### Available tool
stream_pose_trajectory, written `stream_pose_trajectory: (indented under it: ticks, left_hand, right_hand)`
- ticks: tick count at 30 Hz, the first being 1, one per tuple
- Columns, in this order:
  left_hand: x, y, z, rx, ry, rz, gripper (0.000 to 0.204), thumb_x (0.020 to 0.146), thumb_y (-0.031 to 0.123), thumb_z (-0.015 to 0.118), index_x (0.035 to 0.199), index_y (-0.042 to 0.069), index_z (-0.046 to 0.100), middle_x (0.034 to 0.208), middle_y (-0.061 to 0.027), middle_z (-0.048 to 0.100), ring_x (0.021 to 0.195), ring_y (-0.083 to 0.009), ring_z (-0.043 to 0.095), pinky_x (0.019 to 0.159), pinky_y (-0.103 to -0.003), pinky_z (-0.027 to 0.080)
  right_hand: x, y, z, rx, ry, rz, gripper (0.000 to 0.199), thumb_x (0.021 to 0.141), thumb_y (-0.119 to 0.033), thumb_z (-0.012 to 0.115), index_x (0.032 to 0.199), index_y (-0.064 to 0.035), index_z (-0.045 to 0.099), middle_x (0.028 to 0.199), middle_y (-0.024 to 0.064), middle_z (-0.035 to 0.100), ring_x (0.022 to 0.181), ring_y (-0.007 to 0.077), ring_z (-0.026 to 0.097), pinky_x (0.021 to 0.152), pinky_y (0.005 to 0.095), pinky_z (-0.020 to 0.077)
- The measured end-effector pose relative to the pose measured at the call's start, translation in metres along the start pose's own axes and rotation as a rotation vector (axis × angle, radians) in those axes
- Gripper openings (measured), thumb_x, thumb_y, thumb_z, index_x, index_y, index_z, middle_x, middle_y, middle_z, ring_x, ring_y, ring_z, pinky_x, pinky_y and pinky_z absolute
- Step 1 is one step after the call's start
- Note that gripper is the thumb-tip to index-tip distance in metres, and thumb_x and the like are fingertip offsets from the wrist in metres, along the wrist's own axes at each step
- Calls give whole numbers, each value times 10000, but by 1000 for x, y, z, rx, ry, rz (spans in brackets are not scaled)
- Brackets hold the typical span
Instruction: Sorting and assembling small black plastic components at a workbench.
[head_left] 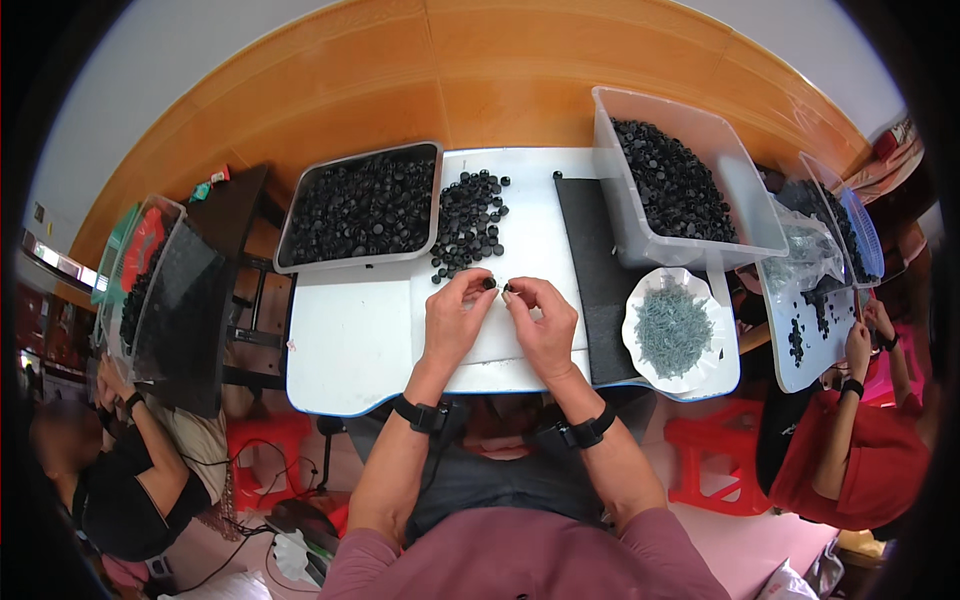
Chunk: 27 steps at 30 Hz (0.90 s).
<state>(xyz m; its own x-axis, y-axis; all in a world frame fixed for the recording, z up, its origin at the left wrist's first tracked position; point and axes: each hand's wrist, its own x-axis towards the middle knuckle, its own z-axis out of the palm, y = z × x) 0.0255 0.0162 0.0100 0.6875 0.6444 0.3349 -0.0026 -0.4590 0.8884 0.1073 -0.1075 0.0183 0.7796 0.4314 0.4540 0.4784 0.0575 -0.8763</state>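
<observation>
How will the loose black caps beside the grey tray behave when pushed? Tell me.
The loose black caps would likely roll or scatter, being small, rounded and unconfined on the white table. Each is probably light, since the left hand pinches a similarly small piece. They seem stiff: those piled in the grey tray keep round outlines.
</observation>
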Motion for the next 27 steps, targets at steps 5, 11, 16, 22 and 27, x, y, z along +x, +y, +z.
stream_pose_trajectory:
  ticks: [5,11,16,22,27]
  left_hand:
    - [2,3,-6,46,-63,99,242,883,24,762,1119,-7,720,1006,-135,767,881,-217,771,777,-317,609]
    - [-2,-5,0,-202,24,-21,230,864,21,783,1087,-7,734,997,-128,763,865,-220,772,773,-313,610]
    - [-3,-6,-6,-47,-73,84,285,865,33,794,1137,-7,717,1021,-125,772,890,-217,777,787,-311,616]
    - [-2,1,-6,-138,-42,11,269,869,23,785,1128,-8,717,1025,-123,776,917,-204,778,800,-303,618]
    - [-3,-3,-7,-149,-94,-33,246,877,12,781,1114,-17,721,1018,-114,782,939,-192,774,841,-299,618]
  right_hand:
    - [1,3,1,-73,-12,-84,165,880,23,756,1043,4,739,975,116,754,748,178,726,661,282,576]
    - [-2,4,5,-88,16,-65,169,879,26,758,1045,2,737,970,105,753,730,164,712,643,274,564]
    - [-2,1,4,-139,6,-70,156,877,28,761,1028,3,729,963,101,751,718,156,704,629,264,554]
    - [-2,-2,4,-165,-24,-62,145,882,29,755,1021,2,727,950,102,750,704,154,701,616,261,547]
    - [-2,1,5,-148,-28,-69,141,885,29,751,1021,3,727,942,103,751,693,156,702,611,265,544]
